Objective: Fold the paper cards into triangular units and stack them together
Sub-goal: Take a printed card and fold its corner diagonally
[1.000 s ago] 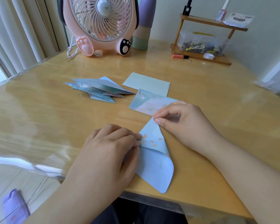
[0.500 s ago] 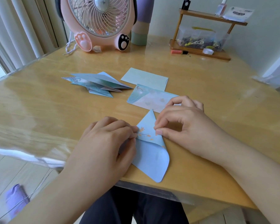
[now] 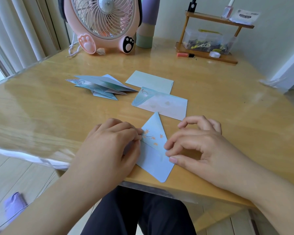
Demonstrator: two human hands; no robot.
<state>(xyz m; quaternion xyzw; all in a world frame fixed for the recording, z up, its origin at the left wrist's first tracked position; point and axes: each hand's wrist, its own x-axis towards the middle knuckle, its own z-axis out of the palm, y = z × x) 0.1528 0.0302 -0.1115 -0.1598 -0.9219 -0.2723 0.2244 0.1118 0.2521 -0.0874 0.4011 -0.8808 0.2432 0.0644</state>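
Left hand [image 3: 109, 146]: knuckles up, fingers curled, fingertips pressing the left edge of the folded blue card [image 3: 154, 150] flat against the table [image 3: 58, 107]. Right hand [image 3: 195, 143]: curled, thumb tip and a fingertip touching the card's right edge; remaining fingers bent and raised off the surface, holding nothing.

Folded blue card: near the front edge of the table, between both hands; upper part folded to a point aimed away from the person, orange leaf print on the flap, rounded corner toward the person.

Flat cards: one patterned card [image 3: 161, 104] just beyond the folded point, partly overlapping a plain pale card [image 3: 149, 81] behind it.

Stack of folded units [image 3: 100, 87]: left of the flat cards, several blue triangular pieces nested together, lying on the table well apart from the hands.

Background, far edge of table: pink desk fan [image 3: 103, 24] with paw-shaped feet; wooden rack [image 3: 209, 53] holding a clear box of small items
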